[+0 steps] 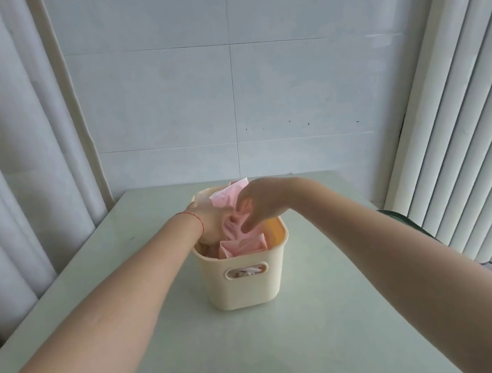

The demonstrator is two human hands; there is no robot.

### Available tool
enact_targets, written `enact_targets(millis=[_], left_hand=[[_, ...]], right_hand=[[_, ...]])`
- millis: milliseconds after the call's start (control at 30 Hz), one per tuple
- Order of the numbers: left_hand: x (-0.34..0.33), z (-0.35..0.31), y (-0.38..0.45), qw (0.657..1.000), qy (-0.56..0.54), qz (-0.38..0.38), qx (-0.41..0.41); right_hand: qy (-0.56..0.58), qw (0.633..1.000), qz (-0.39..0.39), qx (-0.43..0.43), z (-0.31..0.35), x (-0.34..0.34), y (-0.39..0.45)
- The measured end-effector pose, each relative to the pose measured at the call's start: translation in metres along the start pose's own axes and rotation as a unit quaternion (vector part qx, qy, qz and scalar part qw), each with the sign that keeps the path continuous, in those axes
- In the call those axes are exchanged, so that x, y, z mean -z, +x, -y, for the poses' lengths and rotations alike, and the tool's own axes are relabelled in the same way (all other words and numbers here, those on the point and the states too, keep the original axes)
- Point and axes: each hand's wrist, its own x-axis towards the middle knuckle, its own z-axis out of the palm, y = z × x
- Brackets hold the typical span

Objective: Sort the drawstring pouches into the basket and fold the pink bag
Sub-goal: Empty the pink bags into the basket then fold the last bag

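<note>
A cream plastic basket (244, 286) with a handle slot stands in the middle of the pale green table (264, 351). Pink fabric (241, 246) fills it and sticks up past the far rim. My left hand (212, 224), with a red thread at the wrist, reaches into the basket's left side, its fingers buried in the pink fabric. My right hand (257, 207) hovers over the basket top, fingers pointing down and touching the pink fabric. Whether this fabric is pouches or the bag I cannot tell.
White tiled wall behind the table. White curtains (2, 160) hang at the left and vertical blinds (459, 120) at the right, close to the table's edges. A dark green thing (401, 219) peeks out behind my right forearm.
</note>
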Motion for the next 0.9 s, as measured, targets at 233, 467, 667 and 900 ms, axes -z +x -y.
enact_targets(millis=[233, 467, 667, 900], left_hand=[[-0.008, 0.006, 0.005, 1.0, -0.007, -0.017, 0.022], [-0.006, 0.009, 0.008, 1.0, 0.012, 0.017, -0.001], [-0.003, 0.007, 0.007, 0.999, -0.018, 0.019, -0.027], [-0.01, 0.024, 0.002, 0.975, -0.095, -0.184, -0.08]], right_hand=[[0.017, 0.991, -0.126, -0.032, -0.001, -0.001, 0.024], [-0.049, 0.995, -0.077, -0.03, 0.01, -0.003, 0.065], [-0.084, 0.996, 0.023, 0.007, 0.022, 0.01, 0.039], [-0.153, 0.976, 0.151, 0.036, 0.016, 0.016, -0.01]])
